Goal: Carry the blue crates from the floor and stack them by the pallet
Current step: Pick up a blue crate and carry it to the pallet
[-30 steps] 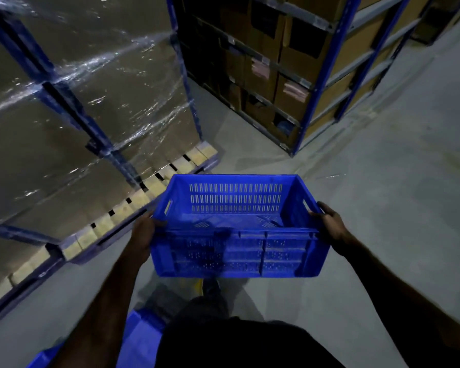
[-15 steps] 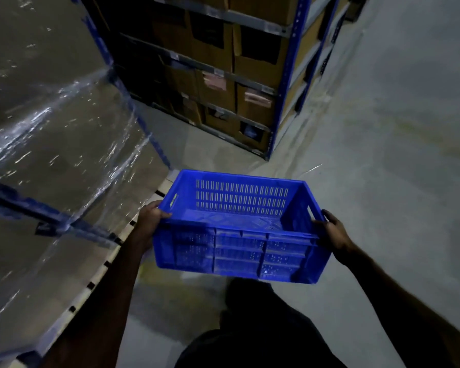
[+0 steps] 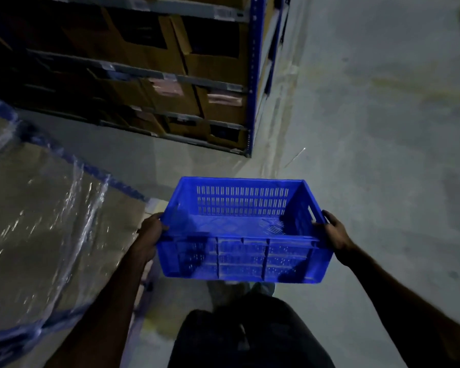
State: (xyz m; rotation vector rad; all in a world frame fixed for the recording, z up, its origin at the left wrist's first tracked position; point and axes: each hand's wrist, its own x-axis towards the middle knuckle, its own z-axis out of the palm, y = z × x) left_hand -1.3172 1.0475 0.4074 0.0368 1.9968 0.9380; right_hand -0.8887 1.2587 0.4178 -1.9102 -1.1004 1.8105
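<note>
A blue plastic crate [image 3: 243, 229] is hanging in the air in front of the person, held level above the concrete floor [image 3: 369, 128] with its open top facing up. Its far wall is showing rows of narrow slots, and its near wall is showing ribbed panels with small holes; nothing is lying inside it. The left hand [image 3: 149, 237] is gripping the crate's left end, fingers curling over the rim there. The right hand [image 3: 333, 232] is gripping the right end beside the handle slot, fingers wrapping the edge. Both forearms are reaching forward from the bottom of the view, and the person's dark trousers [image 3: 250, 338] are showing below the crate.

Just to the left of the crate, a shrink-wrapped pallet load [image 3: 43, 221] with blue corner strips is standing on the floor, its film glinting. Beyond the crate, well apart from it, a blue-framed rack [image 3: 254, 75] is holding rows of cardboard boxes [image 3: 215, 65] on several shelves. The scene is dim and slightly blurred.
</note>
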